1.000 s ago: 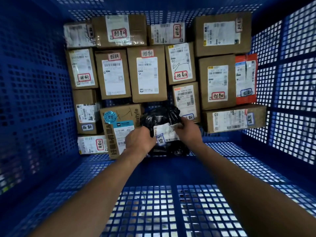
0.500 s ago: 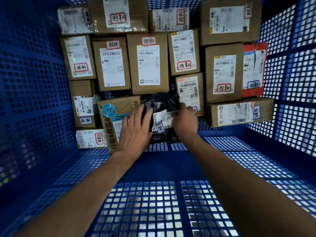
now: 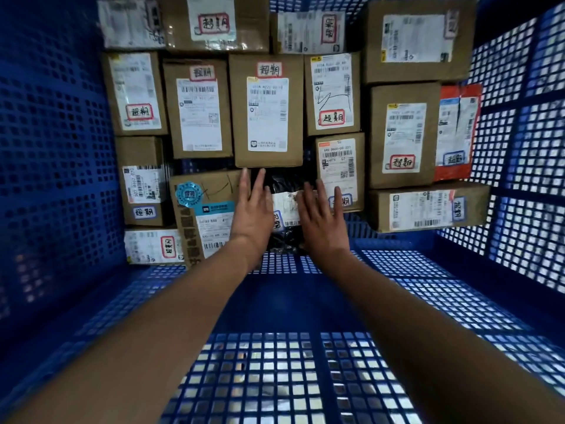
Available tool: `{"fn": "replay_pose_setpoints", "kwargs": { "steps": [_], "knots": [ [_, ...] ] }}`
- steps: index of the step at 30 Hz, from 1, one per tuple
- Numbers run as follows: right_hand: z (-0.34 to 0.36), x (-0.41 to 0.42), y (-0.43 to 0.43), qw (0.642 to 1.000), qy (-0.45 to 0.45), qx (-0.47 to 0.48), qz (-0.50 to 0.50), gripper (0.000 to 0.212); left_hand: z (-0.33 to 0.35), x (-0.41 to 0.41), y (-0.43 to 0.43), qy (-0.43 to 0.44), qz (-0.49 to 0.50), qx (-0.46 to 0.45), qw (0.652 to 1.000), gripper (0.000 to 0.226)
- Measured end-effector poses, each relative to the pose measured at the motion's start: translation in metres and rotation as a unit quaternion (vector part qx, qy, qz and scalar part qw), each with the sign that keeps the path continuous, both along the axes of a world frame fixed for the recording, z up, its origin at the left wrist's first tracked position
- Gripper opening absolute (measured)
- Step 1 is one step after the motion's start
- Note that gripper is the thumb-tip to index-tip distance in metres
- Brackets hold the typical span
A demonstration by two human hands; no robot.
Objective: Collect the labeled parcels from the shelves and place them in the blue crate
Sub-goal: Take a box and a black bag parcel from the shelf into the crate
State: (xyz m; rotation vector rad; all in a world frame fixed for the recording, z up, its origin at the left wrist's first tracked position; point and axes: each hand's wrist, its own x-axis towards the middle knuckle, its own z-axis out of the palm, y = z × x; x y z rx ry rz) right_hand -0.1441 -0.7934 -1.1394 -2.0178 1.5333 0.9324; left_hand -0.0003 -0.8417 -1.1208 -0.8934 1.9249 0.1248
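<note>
Blue crate [image 3: 275, 304] mesh floor bears cardboard parcels [image 3: 268, 111].

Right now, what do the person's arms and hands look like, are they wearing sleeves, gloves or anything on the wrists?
Both arms are bare from the bottom of the picture up to the fingers: no sleeves show. The left hand and right hand wear no gloves, and no watch, band or ring can be seen on either wrist or on the fingers. No markings show on them.

Just beyond the left hand's fingers [image 3: 244, 182], the brown box [image 3: 268, 110] bears a red-framed tag "超期"; right of the right hand's fingertips [image 3: 337, 194], the long box [image 3: 428, 209] shows a blue-framed "超期".
</note>
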Motion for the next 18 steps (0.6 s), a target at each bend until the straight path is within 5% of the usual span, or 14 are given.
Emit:
{"fn": "replay_pose_setpoints", "kwargs": {
  "steps": [4, 9, 18],
  "knots": [
    [-0.007, 0.012, 0.007, 0.999, 0.013, -0.021, -0.028, 0.089, -0.005, -0.006, 0.005, -0.016, -0.026, -0.002, 1.000, 0.093],
    [0.038, 0.004, 0.014, 0.999, -0.003, 0.006, -0.051, 0.096, 0.025, 0.010, 0.008, 0.044, 0.039, -0.005, 0.998, 0.093],
    [0.247, 0.007, 0.016, 0.992, -0.038, 0.068, -0.096, 0.092, 0.232, 0.019, 0.038, 0.064, 0.215, 0.051, 0.973, 0.082]
  ]
}}
